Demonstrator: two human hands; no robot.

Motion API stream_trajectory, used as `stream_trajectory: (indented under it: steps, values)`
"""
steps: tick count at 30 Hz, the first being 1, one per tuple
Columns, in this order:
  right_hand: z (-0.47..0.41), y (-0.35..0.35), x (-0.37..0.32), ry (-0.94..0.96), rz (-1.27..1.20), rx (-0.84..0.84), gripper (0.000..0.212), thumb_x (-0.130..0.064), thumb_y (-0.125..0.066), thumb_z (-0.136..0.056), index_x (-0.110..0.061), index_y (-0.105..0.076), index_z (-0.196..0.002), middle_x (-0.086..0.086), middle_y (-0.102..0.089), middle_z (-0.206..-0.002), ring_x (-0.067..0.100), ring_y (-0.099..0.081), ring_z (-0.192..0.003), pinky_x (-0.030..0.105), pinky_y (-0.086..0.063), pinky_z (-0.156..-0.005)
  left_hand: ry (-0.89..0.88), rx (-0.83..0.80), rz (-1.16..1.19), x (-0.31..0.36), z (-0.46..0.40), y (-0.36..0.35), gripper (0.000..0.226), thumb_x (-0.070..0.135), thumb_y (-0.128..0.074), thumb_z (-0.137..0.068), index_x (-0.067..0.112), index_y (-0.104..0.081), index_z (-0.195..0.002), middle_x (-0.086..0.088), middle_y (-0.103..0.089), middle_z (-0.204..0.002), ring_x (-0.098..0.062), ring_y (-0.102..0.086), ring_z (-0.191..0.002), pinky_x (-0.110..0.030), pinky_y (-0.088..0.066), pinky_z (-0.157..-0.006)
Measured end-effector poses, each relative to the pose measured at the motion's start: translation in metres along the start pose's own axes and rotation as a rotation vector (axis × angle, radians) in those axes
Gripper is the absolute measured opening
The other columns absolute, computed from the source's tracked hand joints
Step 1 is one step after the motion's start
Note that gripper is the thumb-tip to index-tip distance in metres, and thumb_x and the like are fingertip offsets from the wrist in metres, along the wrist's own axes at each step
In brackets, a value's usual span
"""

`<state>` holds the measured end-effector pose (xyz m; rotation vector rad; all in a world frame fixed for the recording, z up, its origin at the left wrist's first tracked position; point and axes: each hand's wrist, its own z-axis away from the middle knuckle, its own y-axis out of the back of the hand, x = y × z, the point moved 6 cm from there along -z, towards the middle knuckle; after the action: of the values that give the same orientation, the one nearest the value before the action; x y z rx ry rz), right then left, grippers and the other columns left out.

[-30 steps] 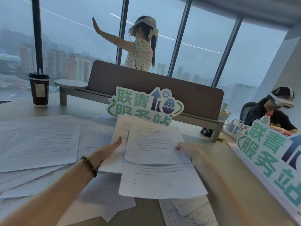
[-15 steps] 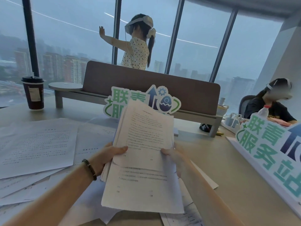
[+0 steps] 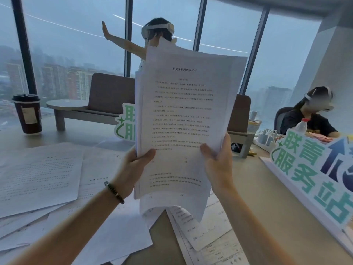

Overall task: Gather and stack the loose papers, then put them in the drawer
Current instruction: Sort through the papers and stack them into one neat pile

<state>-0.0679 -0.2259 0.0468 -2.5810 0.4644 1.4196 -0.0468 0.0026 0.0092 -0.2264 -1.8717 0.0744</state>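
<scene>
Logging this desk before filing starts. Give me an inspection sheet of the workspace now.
Surface: pale desk, mostly papered on its left.
Job's things: held stack, upright, edges uneven; loose sheets still spread on the desk; drawer not seen.
Clutter: coffee cup, two standing signs, capped bottle.
Hands: left hand and right hand grip the stack's sides.
Cables: power strip with plugs, far right.
Surroundings: windows, bench, two people wearing headsets.

The held stack of papers (image 3: 183,115) is thin, matt white printed paper, slightly curled at its edges. The surface (image 3: 267,188) has a smooth, matt pale finish. The cup (image 3: 27,113) is dark paper with a glossy black plastic lid. The wrist bracelet (image 3: 114,192) is dark beads.
</scene>
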Motion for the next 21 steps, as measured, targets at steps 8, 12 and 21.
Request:
stream_trajectory:
  steps: [8, 12, 21]
  values:
    - [0.01, 0.0, 0.001, 0.048, 0.036, -0.069, 0.045, -0.013, -0.06, -0.098, -0.024, -0.042, -0.137, -0.016, -0.06, -0.115, 0.003, -0.062, -0.103, 0.034, -0.06, -0.082, 0.084, -0.022, 0.097, -0.02, 0.004, 0.006, 0.042, 0.031, -0.075, -0.07, 0.012, -0.071, -0.107, -0.011, -0.075, -0.106, -0.034, -0.07, -0.098, -0.045, -0.058, -0.08]
    - [0.001, 0.004, -0.009, 0.095, 0.052, -0.052, 0.059, -0.019, -0.061, -0.098, -0.028, -0.032, -0.148, -0.012, -0.057, -0.128, 0.01, -0.06, -0.115, 0.044, -0.058, -0.093, 0.066, -0.065, 0.089, -0.011, 0.001, 0.007, 0.08, 0.053, -0.09, -0.043, 0.009, -0.071, -0.107, -0.014, -0.074, -0.107, -0.033, -0.071, -0.096, -0.041, -0.06, -0.075]
    - [-0.025, 0.008, -0.062, 0.253, 0.041, -0.043, 0.084, -0.006, -0.06, -0.097, -0.025, -0.006, -0.157, -0.054, -0.046, -0.113, -0.025, -0.053, -0.101, 0.006, -0.049, -0.077, 0.045, -0.131, 0.112, -0.003, 0.001, 0.002, 0.075, 0.054, -0.091, -0.041, 0.015, -0.075, -0.103, -0.014, -0.074, -0.108, -0.032, -0.072, -0.096, -0.038, -0.06, -0.073]
